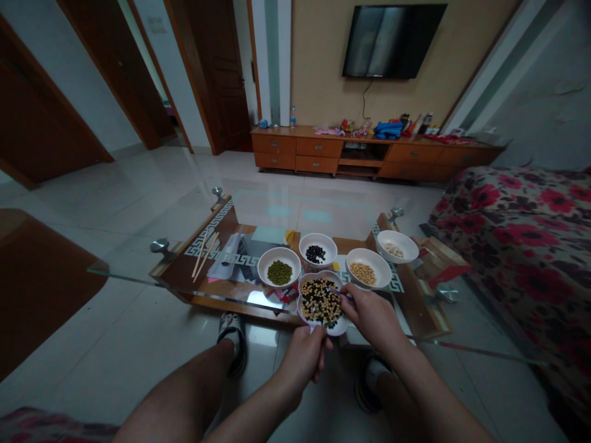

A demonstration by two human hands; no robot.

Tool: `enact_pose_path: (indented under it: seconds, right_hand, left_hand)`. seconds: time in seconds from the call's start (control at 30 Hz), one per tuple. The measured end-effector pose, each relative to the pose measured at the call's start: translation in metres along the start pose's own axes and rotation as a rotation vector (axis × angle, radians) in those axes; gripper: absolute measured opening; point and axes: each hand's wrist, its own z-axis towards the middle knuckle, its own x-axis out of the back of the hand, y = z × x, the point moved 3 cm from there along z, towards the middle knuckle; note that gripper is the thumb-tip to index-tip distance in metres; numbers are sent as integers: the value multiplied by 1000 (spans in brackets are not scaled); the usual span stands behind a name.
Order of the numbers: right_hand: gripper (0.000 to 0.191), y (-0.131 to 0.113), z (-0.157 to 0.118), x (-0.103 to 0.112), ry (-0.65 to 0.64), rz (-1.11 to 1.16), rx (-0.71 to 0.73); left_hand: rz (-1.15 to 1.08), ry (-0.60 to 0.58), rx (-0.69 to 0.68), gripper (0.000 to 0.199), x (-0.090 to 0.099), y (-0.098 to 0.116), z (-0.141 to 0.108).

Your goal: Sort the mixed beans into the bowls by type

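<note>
A scalloped white dish of mixed beans, mostly black and yellow, sits at the near edge of the glass table. My left hand is closed at its near rim, fingers pinching the edge. Over the dish's right side, my right hand grips a thin dark tool, its tip among the beans; its exact kind is too small to tell. Behind the dish stand white bowls: one with green mung beans, one with black beans, one with yellow soybeans, and one with pale beans.
Wooden chopsticks lie at the left of the glass table. Papers show on the shelf under the glass. A flowered sofa is on the right, and a low cabinet beneath a television stands at the far wall.
</note>
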Motion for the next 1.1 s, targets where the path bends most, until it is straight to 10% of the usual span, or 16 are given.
enact_pose_path:
  seconds: [1.1]
  right_hand:
    - [23,-14,11,-4,129,-82,57]
  left_hand:
    - [5,-7,-5,32,-1,0,2]
